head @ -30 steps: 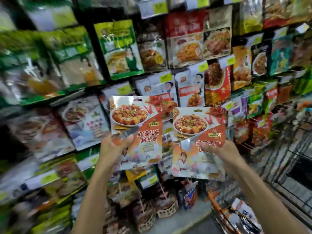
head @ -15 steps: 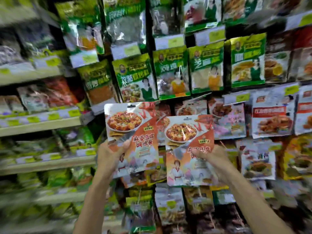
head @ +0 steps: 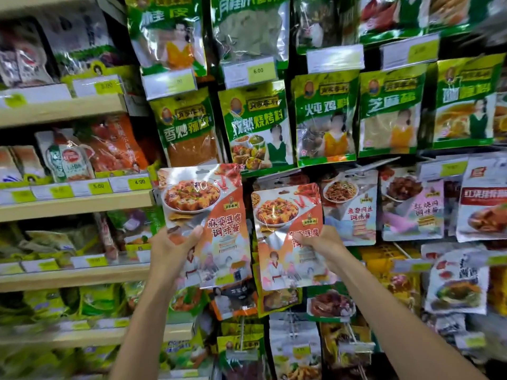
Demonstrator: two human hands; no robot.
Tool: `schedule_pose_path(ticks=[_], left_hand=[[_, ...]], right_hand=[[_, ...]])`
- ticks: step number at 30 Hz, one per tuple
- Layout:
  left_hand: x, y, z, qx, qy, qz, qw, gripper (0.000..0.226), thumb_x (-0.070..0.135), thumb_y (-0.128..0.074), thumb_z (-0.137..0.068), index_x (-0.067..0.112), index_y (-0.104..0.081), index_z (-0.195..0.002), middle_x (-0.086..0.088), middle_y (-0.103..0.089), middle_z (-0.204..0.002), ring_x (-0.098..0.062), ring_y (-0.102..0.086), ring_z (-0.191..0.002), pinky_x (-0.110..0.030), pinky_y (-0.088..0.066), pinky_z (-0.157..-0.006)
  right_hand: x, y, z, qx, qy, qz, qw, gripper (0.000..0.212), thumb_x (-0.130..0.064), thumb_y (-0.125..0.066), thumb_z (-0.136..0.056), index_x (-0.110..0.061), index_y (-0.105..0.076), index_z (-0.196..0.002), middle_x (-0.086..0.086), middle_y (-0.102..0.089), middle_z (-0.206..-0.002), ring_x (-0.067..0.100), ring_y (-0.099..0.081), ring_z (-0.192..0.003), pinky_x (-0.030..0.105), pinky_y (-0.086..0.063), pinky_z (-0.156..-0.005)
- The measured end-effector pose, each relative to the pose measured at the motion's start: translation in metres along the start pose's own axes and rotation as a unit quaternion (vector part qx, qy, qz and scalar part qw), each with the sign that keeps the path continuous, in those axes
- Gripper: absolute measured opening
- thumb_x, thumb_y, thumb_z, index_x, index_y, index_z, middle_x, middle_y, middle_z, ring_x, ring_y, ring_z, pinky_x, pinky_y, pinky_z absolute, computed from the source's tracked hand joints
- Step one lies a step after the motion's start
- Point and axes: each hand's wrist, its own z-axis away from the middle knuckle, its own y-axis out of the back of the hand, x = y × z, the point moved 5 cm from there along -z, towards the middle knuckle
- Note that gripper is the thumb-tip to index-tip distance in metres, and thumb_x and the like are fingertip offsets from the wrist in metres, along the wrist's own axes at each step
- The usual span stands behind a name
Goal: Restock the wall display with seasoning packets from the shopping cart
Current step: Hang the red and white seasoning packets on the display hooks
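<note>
Store shelving fills the whole view. At the far left, pale wooden shelves (head: pixel 68 200) carry bagged goods, with yellow price tags (head: pixel 139 182) clipped along their front edges. Next to them begins the wall display (head: pixel 291 65), where green seasoning bags (head: pixel 255 127) hang in rows with clear label holders above them.

The left hand (head: pixel 170 248) is raised in front of the display's lower rows. It grips the left packet (head: pixel 208 215) by its left edge, with the thumb laid across the front and the fingers hidden behind. That packet is upright, orange and silver, with a printed dish of tofu in red sauce near the top (its hang hole shows at the upper edge). Its top overlaps the bottom of the green row.

Just beside it and slightly lower, the right packet (head: pixel 285 215) carries the same print. The right hand (head: pixel 321 245) holds it at the right edge, thumb pressed on the front and fingers out of sight behind. The two packets sit edge to edge, though whether they touch cannot be told. Both are held in front of the hanging stock.

Further right hang a noodle-dish packet (head: pixel 354 207) and a white packet with a red band (head: pixel 485 204), the latter blurred.
</note>
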Motion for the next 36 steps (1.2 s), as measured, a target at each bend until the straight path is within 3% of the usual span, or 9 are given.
schedule_pose_path(ticks=[8, 11, 18, 22, 25, 28, 32, 34, 36], left_hand=[[-0.004, -0.023, -0.013, -0.005, -0.010, -0.003, 1.000, 0.017, 0.023, -0.075, -0.080, 0.014, -0.062, -0.073, -0.005, -0.066, -0.073, -0.019, -0.060, -0.067, -0.028, -0.045, -0.057], [-0.003, -0.031, -0.016, -0.006, -0.016, 0.000, 1.000, 0.016, 0.022, -0.076, -0.080, 0.021, -0.061, -0.074, 0.003, -0.066, -0.073, -0.012, -0.061, -0.067, -0.023, -0.043, -0.055], [0.000, -0.042, -0.021, -0.005, -0.024, 0.004, 1.000, 0.032, 0.021, -0.075, -0.080, 0.005, -0.064, -0.105, 0.001, -0.068, -0.087, -0.009, -0.063, -0.075, -0.017, -0.045, -0.056], [-0.001, -0.043, -0.018, -0.020, -0.028, 0.030, 0.999, 0.039, 0.019, -0.075, -0.080, 0.001, -0.063, -0.112, -0.006, -0.071, -0.097, -0.017, -0.068, -0.084, -0.015, -0.051, -0.056], [-0.001, -0.042, -0.012, -0.032, -0.024, 0.047, 0.998, 0.040, 0.018, -0.075, -0.079, 0.000, -0.062, -0.112, -0.007, -0.071, -0.097, -0.012, -0.068, -0.081, -0.012, -0.050, -0.054], [0.000, -0.044, -0.004, -0.045, -0.020, 0.060, 0.997, 0.016, 0.018, -0.075, -0.078, 0.011, -0.065, -0.089, 0.007, -0.072, -0.072, -0.001, -0.066, -0.062, -0.012, -0.048, -0.049], [0.005, -0.052, 0.006, -0.073, -0.034, 0.083, 0.993, 0.009, 0.021, -0.075, -0.078, 0.022, -0.068, -0.084, 0.012, -0.074, -0.075, -0.005, -0.070, -0.069, -0.015, -0.051, -0.053], [0.009, -0.061, 0.011, -0.095, -0.048, 0.102, 0.989, 0.013, 0.024, -0.076, -0.075, 0.023, -0.070, -0.086, 0.010, -0.075, -0.081, -0.007, -0.071, -0.074, -0.015, -0.052, -0.057], [0.015, -0.074, 0.018, -0.116, -0.057, 0.120, 0.984, 0.018, 0.029, -0.076, -0.071, 0.024, -0.070, -0.087, 0.010, -0.075, -0.082, -0.006, -0.071, -0.075, -0.014, -0.051, -0.058]], right_hand=[[0.000, -0.004, -0.043, 0.024, -0.028, 0.013, 0.999, 0.018, -0.009, -0.077, -0.078, -0.006, -0.066, -0.091, 0.009, -0.070, -0.095, 0.022, -0.065, -0.086, 0.031, -0.049, -0.075], [0.002, -0.002, -0.050, 0.029, -0.034, 0.021, 0.999, 0.021, -0.009, -0.077, -0.078, -0.004, -0.065, -0.094, 0.012, -0.070, -0.101, 0.026, -0.065, -0.094, 0.036, -0.050, -0.085], [0.011, -0.007, -0.082, 0.059, -0.054, 0.027, 0.996, 0.037, -0.004, -0.072, -0.082, 0.005, -0.059, -0.115, 0.017, -0.065, -0.115, 0.031, -0.060, -0.109, 0.036, -0.048, -0.087], [0.019, -0.008, -0.097, 0.088, -0.063, 0.047, 0.993, 0.047, -0.014, -0.064, -0.091, 0.008, -0.048, -0.128, 0.022, -0.056, -0.128, 0.036, -0.052, -0.119, 0.039, -0.044, -0.094], [0.025, -0.007, -0.096, 0.087, -0.047, 0.044, 0.994, 0.047, -0.021, -0.055, -0.097, 0.007, -0.044, -0.133, 0.021, -0.052, -0.133, 0.036, -0.047, -0.125, 0.041, -0.040, -0.098], [0.028, -0.004, -0.076, 0.094, -0.014, 0.088, 0.992, 0.040, -0.024, -0.053, -0.098, 0.003, -0.051, -0.126, 0.019, -0.059, -0.124, 0.035, -0.052, -0.119, 0.040, -0.043, -0.090], [0.012, 0.002, -0.021, 0.194, 0.145, 0.107, 0.964, 0.027, -0.019, -0.056, -0.095, -0.005, -0.053, -0.119, 0.007, -0.059, -0.114, 0.019, -0.055, -0.104, 0.027, -0.041, -0.083], [0.000, -0.010, 0.004, 0.123, 0.168, 0.015, 0.978, 0.026, -0.034, -0.058, -0.092, -0.018, -0.057, -0.112, -0.006, -0.060, -0.110, 0.010, -0.057, -0.103, 0.021, -0.042, -0.085], [-0.015, -0.029, 0.023, -0.013, 0.128, -0.081, 0.988, 0.042, -0.053, -0.061, -0.080, -0.024, -0.062, -0.109, -0.009, -0.066, -0.108, 0.006, -0.063, -0.101, 0.021, -0.048, -0.082]])
